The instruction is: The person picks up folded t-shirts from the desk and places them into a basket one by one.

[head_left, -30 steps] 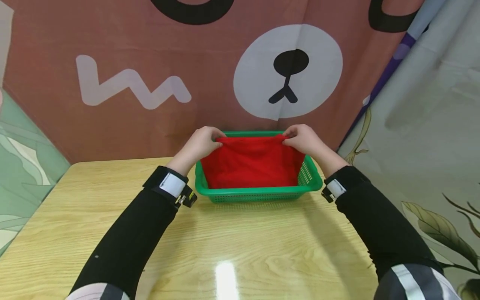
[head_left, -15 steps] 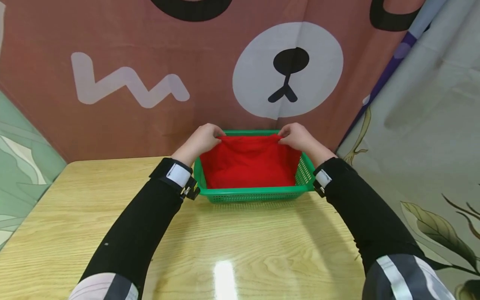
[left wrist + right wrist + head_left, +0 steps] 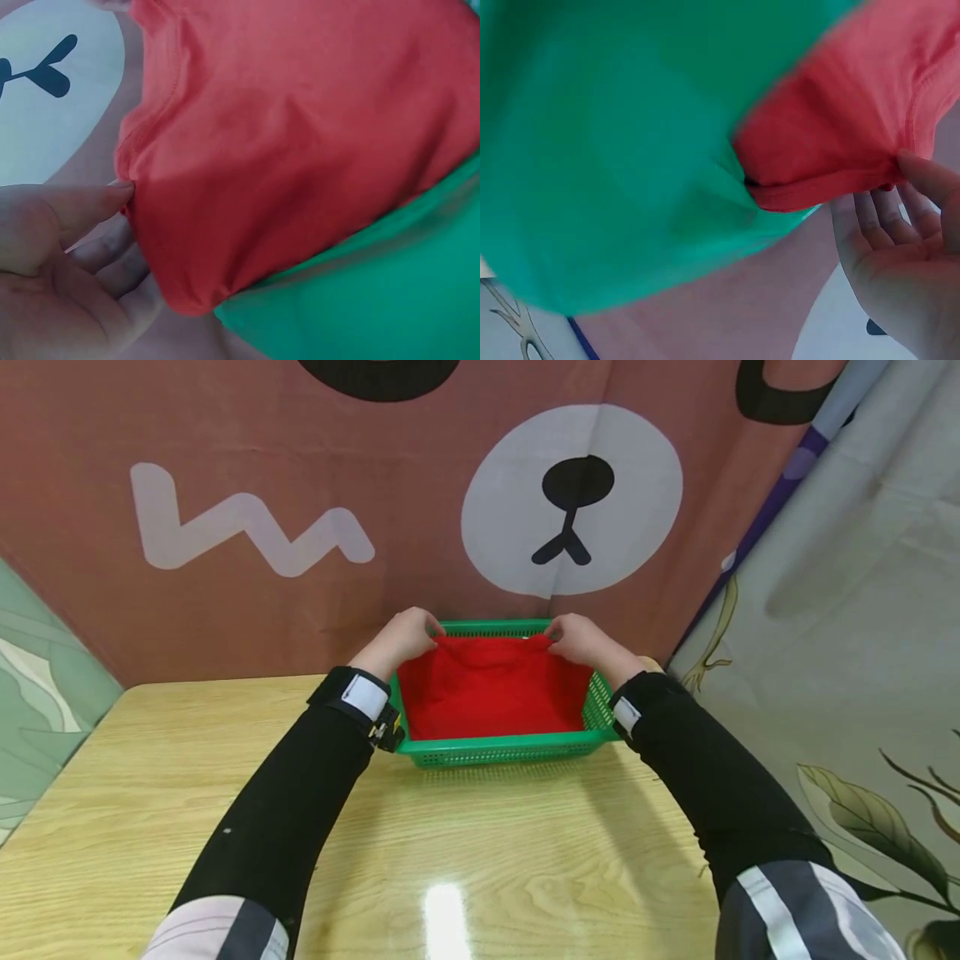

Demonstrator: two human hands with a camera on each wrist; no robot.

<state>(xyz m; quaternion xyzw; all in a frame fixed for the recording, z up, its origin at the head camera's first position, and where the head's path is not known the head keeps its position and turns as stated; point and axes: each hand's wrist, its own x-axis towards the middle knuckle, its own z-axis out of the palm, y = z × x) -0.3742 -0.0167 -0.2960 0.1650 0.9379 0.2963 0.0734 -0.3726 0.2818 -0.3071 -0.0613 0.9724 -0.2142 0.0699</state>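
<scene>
A red T-shirt [image 3: 491,689] with stitched edges lies in a green plastic basket [image 3: 510,747], its far edge raised between the hands. At the shirt's far left corner the left hand [image 3: 405,637] pinches the fabric between thumb and fingers. The right hand [image 3: 583,642] pinches the far right corner in the same way. In the left wrist view, a curved, stitched neckline runs up from the left hand's thumb [image 3: 97,199]. A hemmed sleeve-like part [image 3: 810,184] hangs beside the right hand in the right wrist view. The shirt's underside is hidden in the basket.
The basket stands at the back of a light wood table [image 3: 480,843], against a brown hanging cloth [image 3: 300,627] with a bear face. A pale leaf-patterned curtain [image 3: 840,677] hangs at the right. Green patterned fabric [image 3: 37,635] shows at the left.
Both hands keep their pinch on the shirt's far corners. The right hand has moved left, so the hands are a little closer together and the raised edge sits slightly lower.
</scene>
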